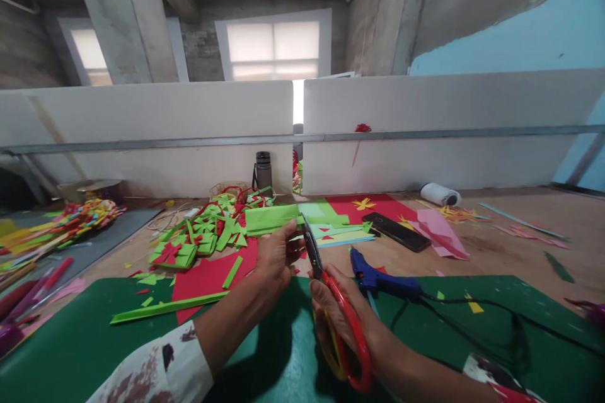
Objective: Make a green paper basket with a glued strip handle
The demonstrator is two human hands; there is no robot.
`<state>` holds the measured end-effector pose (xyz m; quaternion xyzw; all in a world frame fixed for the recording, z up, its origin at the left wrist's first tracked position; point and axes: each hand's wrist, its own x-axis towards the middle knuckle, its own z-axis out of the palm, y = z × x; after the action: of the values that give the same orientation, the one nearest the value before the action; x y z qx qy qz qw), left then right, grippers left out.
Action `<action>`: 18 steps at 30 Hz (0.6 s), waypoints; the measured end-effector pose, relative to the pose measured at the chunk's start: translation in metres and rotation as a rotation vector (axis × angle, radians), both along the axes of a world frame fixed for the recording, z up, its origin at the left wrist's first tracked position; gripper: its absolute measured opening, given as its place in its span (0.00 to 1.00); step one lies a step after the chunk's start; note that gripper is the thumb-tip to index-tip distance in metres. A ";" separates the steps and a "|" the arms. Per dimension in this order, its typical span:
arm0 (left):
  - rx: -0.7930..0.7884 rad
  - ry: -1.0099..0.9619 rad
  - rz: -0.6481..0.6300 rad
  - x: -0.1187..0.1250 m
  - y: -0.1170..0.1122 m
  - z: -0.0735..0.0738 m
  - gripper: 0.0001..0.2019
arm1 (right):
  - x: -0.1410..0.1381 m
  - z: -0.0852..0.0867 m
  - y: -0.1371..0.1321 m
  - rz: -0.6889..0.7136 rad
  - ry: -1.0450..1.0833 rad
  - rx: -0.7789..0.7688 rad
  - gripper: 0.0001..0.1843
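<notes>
My left hand (273, 259) is closed on a folded strip of light green paper (271, 218), held up over the green cutting mat (94, 346). My right hand (338, 321) grips red-handled scissors (347, 327). Their blades (311, 247) point up and meet the right end of the green strip.
A blue glue gun (378, 278) with a black cord lies on the mat to the right. Green and red paper scraps (198, 239) pile up at the left. A black phone (396, 231), pink paper (439, 233), a white roll (439, 194) and a dark bottle (263, 170) sit farther back by white partitions.
</notes>
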<state>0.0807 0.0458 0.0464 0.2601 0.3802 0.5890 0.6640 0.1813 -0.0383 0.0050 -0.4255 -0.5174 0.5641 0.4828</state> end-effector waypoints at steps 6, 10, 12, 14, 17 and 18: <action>0.054 0.057 0.004 -0.006 0.006 0.001 0.07 | 0.007 0.007 0.007 -0.054 -0.019 0.066 0.18; 0.111 0.171 -0.036 -0.021 0.010 0.004 0.08 | 0.024 0.033 0.026 -0.096 -0.348 0.061 0.22; 0.152 0.241 -0.120 -0.033 0.006 0.007 0.09 | 0.032 0.039 0.038 -0.183 -0.532 0.039 0.25; 0.189 0.320 -0.232 -0.045 -0.005 0.011 0.09 | 0.036 0.036 0.050 -0.199 -0.591 0.046 0.28; 0.219 0.437 -0.413 -0.060 -0.027 0.013 0.06 | 0.037 0.020 0.062 -0.173 -0.684 0.058 0.27; 0.239 0.489 -0.505 -0.064 -0.033 0.012 0.05 | 0.036 0.015 0.065 -0.160 -0.722 0.068 0.26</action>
<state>0.0164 0.0126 0.0581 0.5543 0.3802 0.3673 0.6428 0.2175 0.0267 0.0196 -0.6200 -0.6379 0.3206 0.3254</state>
